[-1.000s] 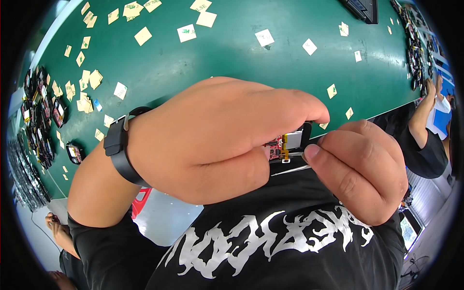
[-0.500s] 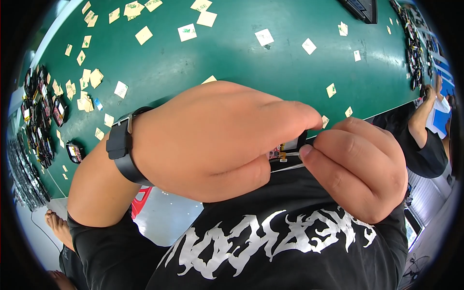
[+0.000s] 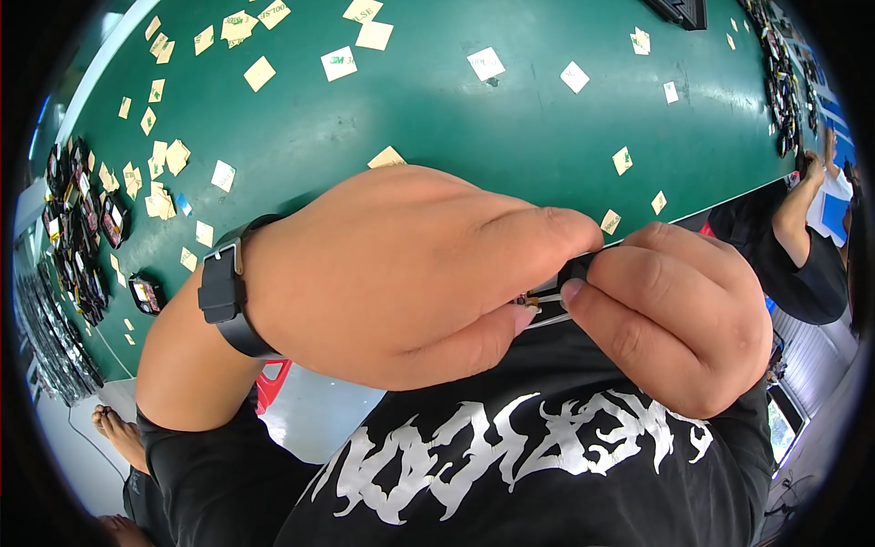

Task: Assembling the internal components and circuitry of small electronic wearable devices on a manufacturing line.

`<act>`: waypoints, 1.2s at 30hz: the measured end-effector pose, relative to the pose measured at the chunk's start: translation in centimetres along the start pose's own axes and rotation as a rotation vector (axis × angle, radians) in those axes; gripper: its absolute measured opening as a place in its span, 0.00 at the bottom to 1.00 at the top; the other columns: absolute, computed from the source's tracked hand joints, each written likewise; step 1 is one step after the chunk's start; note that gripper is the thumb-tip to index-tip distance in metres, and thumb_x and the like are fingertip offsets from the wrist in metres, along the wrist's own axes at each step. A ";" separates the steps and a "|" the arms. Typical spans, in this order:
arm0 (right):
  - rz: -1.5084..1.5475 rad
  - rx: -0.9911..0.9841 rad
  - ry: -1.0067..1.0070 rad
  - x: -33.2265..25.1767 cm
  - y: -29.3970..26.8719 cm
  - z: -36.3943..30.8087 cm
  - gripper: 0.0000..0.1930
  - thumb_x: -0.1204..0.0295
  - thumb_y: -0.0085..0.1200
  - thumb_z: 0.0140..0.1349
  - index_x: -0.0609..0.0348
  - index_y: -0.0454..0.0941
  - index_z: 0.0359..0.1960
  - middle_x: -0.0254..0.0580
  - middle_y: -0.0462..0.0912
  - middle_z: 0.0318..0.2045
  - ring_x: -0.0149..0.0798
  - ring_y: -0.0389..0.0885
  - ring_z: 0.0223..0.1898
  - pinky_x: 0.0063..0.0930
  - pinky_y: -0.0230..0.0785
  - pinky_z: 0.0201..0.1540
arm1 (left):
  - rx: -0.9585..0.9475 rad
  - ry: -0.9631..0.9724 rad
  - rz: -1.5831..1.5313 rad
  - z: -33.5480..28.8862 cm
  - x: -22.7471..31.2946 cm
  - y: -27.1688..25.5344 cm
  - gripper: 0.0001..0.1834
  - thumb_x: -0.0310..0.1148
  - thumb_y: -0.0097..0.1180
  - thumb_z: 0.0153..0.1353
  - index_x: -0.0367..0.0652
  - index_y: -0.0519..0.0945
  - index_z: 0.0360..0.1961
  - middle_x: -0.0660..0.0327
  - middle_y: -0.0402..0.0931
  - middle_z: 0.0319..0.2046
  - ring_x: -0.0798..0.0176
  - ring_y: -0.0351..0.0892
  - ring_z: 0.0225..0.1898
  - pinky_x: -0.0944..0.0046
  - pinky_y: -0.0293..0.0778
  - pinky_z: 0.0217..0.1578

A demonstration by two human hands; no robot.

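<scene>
Many paper squares [image 3: 486, 64]: were scattered on the green table [image 3: 437, 118].
Small part [image 3: 544, 296]: was pinched between left hand [image 3: 401, 273] and right hand [image 3: 674, 324], mostly hidden.

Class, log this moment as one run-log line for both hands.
left hand: pinching small dark part | right hand: pinching same part | green table: scattered paper squares

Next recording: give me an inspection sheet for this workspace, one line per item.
Surface: green table.
Job's things: small dark part pinched between both hands, mostly hidden.
Clutter: tan paper squares scattered on the table; dark small parts heaped at its left edge.
Grippers: left hand and right hand both closed on the part; black wristband on left wrist.
Cables: nothing seen.
Surroundings: another person at right.
</scene>
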State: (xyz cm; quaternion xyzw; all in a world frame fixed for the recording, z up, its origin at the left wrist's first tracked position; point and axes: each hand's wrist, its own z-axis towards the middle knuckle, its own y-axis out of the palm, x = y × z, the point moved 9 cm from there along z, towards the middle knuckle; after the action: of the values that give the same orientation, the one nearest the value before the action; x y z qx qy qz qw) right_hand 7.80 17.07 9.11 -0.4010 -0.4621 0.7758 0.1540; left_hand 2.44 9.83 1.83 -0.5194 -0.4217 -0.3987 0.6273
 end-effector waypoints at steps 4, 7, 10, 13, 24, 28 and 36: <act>-0.019 0.009 -0.033 -0.2 0.3 -0.2 0.17 0.81 0.66 0.37 0.78 0.79 0.31 0.52 0.79 0.27 0.43 0.77 0.21 0.30 0.69 0.19 | 0.023 0.032 0.023 -0.1 -0.2 0.0 0.31 0.22 0.57 0.51 0.40 0.73 0.60 0.57 0.79 0.29 0.49 0.78 0.28 0.53 0.70 0.25; -0.033 0.007 -0.048 -0.3 0.4 -0.1 0.16 0.82 0.66 0.37 0.78 0.79 0.31 0.52 0.78 0.27 0.42 0.77 0.21 0.30 0.69 0.19 | 0.022 0.037 0.020 0.0 -0.2 -0.1 0.31 0.21 0.57 0.51 0.40 0.74 0.60 0.57 0.79 0.30 0.48 0.78 0.28 0.54 0.71 0.26; -0.055 0.000 -0.082 -0.6 0.5 0.0 0.15 0.82 0.66 0.37 0.78 0.78 0.30 0.51 0.78 0.27 0.42 0.76 0.21 0.29 0.68 0.19 | 0.006 0.054 0.016 0.0 -0.2 0.0 0.30 0.20 0.56 0.52 0.40 0.74 0.60 0.57 0.78 0.29 0.47 0.78 0.28 0.53 0.71 0.26; -0.100 0.007 -0.105 -0.8 0.6 0.0 0.16 0.81 0.65 0.37 0.78 0.79 0.30 0.50 0.78 0.26 0.41 0.76 0.21 0.28 0.67 0.19 | -0.045 0.056 0.035 0.1 0.0 -0.1 0.30 0.19 0.55 0.53 0.37 0.73 0.61 0.54 0.81 0.37 0.47 0.78 0.28 0.54 0.72 0.27; -0.035 0.118 0.211 -0.1 -2.1 -1.6 0.22 0.81 0.70 0.34 0.73 0.81 0.36 0.49 0.79 0.29 0.38 0.76 0.22 0.27 0.66 0.22 | 0.029 0.110 -0.159 -0.2 -0.5 -1.3 0.25 0.24 0.48 0.64 0.24 0.71 0.63 0.46 0.78 0.59 0.59 0.73 0.25 0.62 0.71 0.29; -0.039 0.180 0.169 -0.6 -1.5 -1.1 0.23 0.80 0.69 0.34 0.74 0.81 0.37 0.50 0.79 0.28 0.38 0.75 0.20 0.25 0.63 0.19 | -0.007 0.118 -0.145 0.0 -0.3 -1.5 0.26 0.24 0.48 0.64 0.22 0.70 0.63 0.44 0.77 0.58 0.60 0.73 0.27 0.63 0.71 0.30; -0.155 0.142 0.111 -1.1 -0.9 0.1 0.21 0.79 0.68 0.33 0.76 0.81 0.34 0.51 0.78 0.27 0.37 0.74 0.20 0.25 0.61 0.19 | 0.004 0.112 -0.175 -0.4 -0.7 -1.2 0.24 0.27 0.49 0.67 0.25 0.72 0.62 0.43 0.77 0.58 0.49 0.81 0.40 0.60 0.76 0.39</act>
State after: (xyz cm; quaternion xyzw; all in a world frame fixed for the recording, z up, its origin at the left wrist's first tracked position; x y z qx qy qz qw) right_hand 8.26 16.79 10.40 -0.3946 -0.4264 0.7689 0.2669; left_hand 1.13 9.30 1.55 -0.4564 -0.4305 -0.4795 0.6136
